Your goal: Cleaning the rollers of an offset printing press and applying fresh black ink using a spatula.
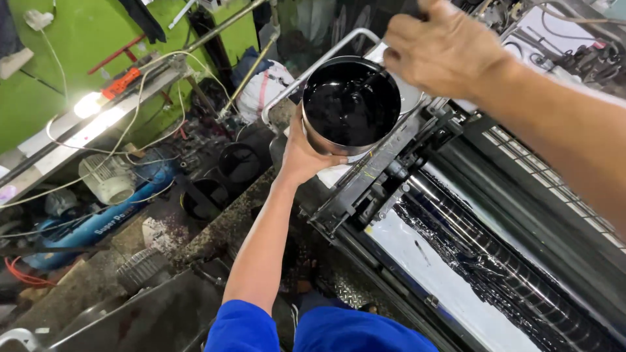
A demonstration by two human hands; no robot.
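My left hand (pixel 305 154) grips the lower side of a round metal can (pixel 324 137) full of glossy black ink, holding it up beside the end of a printing machine. My right hand (pixel 443 49) hovers over the can's right rim with its fingers curled. A thin dark spatula blade (pixel 366 83) runs from under those fingers down into the ink. The spatula's handle is hidden inside the hand. Blue sleeves (pixel 248 329) show at the bottom of the view.
Ink-smeared black rollers (pixel 502 267) and a white ink-stained tray (pixel 430 274) lie to the right, below the can. A grey metal bar (pixel 313 68) frames the machine's end. On the floor to the left are dark open cans (pixel 238 161), a blue motor (pixel 98 221), cables and a lit tube lamp (pixel 91 104).
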